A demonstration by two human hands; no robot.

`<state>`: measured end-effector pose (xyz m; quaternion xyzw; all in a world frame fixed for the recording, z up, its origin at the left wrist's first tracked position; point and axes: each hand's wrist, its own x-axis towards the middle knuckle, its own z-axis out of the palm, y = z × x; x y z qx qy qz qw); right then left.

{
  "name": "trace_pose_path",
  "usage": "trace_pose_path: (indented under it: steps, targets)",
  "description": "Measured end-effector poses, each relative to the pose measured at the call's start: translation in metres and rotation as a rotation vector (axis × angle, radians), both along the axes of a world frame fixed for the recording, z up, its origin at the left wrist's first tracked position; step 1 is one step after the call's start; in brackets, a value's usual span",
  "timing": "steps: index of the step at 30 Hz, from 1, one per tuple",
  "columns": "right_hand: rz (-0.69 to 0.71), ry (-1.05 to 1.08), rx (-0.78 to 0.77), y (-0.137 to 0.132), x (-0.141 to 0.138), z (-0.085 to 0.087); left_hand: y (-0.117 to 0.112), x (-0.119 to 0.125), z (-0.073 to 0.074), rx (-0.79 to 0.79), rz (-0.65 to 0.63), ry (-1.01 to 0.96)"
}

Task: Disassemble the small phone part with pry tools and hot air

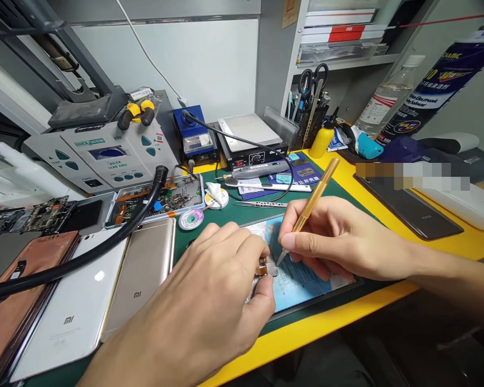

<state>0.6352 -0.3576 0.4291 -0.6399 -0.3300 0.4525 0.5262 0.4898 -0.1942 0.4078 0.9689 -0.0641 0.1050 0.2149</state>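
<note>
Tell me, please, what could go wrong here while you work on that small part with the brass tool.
1. The tip of the brass-handled tool, held in the right hand, meets the small part right beside the fingers of the left hand; a slip might cut them.
2. The orange flex by the tip could tear.

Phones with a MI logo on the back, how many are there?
2: a white phone and a gold phone to its right, side by side, left of the left hand. More may be hidden at the far left.
</note>
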Motion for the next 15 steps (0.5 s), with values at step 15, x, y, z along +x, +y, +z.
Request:
trace_pose_path:
  steps: [15]
  targets:
    - [0.005,-0.02,-0.02,-0.0001,0.0013,-0.0012,0.0022,-0.0038,0.002,-0.031,-0.011,0.02]
